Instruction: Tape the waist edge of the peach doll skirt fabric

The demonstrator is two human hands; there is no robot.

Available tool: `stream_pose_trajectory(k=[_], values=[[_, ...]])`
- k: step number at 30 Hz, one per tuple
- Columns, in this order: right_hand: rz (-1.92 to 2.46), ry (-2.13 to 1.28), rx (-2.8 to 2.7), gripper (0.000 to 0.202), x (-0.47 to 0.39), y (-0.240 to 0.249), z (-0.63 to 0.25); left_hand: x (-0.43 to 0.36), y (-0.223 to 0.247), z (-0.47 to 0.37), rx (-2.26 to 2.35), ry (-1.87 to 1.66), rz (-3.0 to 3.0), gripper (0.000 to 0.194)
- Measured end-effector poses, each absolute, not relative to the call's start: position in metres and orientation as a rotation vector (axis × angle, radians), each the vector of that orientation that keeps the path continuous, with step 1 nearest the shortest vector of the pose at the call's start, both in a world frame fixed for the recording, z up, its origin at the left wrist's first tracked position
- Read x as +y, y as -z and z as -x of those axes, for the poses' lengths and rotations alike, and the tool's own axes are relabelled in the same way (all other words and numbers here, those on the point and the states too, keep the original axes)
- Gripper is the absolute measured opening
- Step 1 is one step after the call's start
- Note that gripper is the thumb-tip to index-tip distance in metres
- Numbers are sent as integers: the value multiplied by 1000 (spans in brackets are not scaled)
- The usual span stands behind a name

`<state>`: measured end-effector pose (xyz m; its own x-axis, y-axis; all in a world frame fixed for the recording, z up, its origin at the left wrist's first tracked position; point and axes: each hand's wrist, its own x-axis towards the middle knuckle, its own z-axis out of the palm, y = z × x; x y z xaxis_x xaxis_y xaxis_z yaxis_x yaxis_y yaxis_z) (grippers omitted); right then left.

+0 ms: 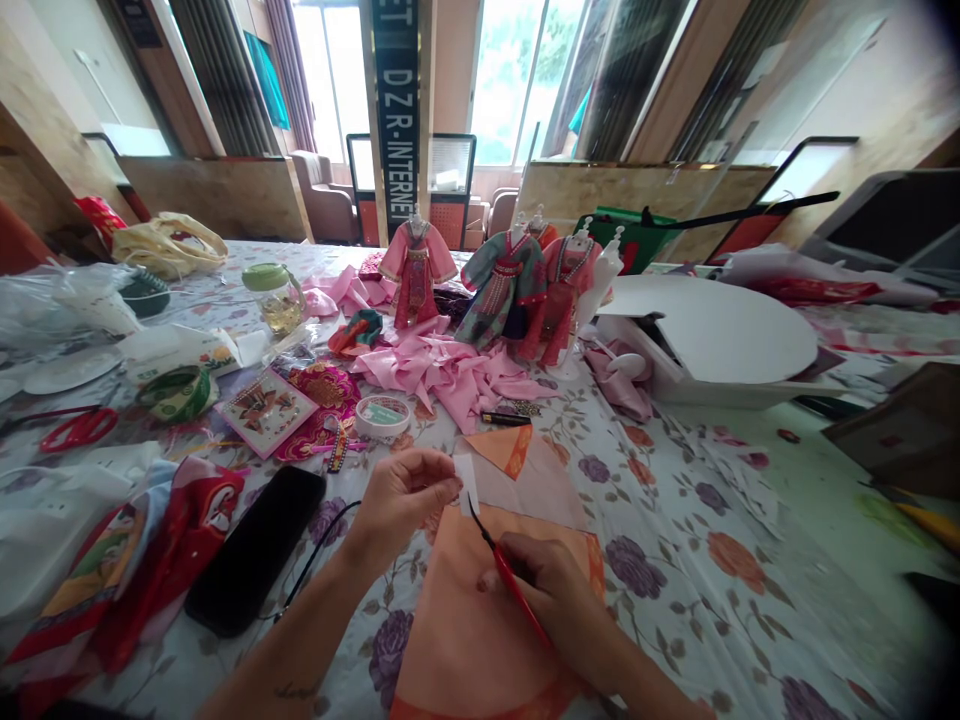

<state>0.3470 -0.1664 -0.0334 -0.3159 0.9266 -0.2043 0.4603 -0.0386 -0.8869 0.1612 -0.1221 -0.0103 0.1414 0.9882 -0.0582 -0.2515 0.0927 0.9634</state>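
Note:
My left hand (405, 500) pinches a small white strip (466, 484) between thumb and fingertips, above the table. My right hand (551, 580) is closed around a slim red tool (517, 590) with a thin, curved dark tip, which looks like tweezers. That tip meets or nearly meets the lower part of the strip. Beneath both hands lies an orange fabric piece (457, 610) with a darker patterned border. A smaller orange triangle of fabric (504, 448) rests just beyond, on a pale sheer piece (544, 490).
Behind are dressed doll-sized forms (501, 285) and crumpled pink fabric (450, 375). A tape roll (382, 416), a phone (256, 550) and red-handled scissors (79, 430) lie to the left. A white round board (720, 330) stands at the right, and a lidded glass jar (276, 305) at the back left.

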Motion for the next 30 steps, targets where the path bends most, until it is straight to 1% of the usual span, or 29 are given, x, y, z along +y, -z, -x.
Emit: stream_pose_trajectory(k=[4, 15, 19, 24, 26, 30], values=[[1429, -1372, -1759, 35, -165, 33, -347, -123, 11, -162, 961, -1206, -1051, 11], [1257, -1642, -1616, 49, -165, 29, -348, -126, 11, -168, 991, -1247, -1021, 9], [1214, -1777, -1571, 49, -166, 31, -350, -125, 10, -165, 1019, -1383, -999, 12], [1179, -1808, -1528, 51, -169, 27, -352, -117, 7, -158, 1042, -1574, -885, 17], [1114, -1807, -1520, 51, -170, 23, -353, -116, 7, -158, 1063, -1533, -862, 18], [1077, -1808, -1524, 53, -169, 22, -354, -118, 8, -163, 1040, -1287, -924, 16]])
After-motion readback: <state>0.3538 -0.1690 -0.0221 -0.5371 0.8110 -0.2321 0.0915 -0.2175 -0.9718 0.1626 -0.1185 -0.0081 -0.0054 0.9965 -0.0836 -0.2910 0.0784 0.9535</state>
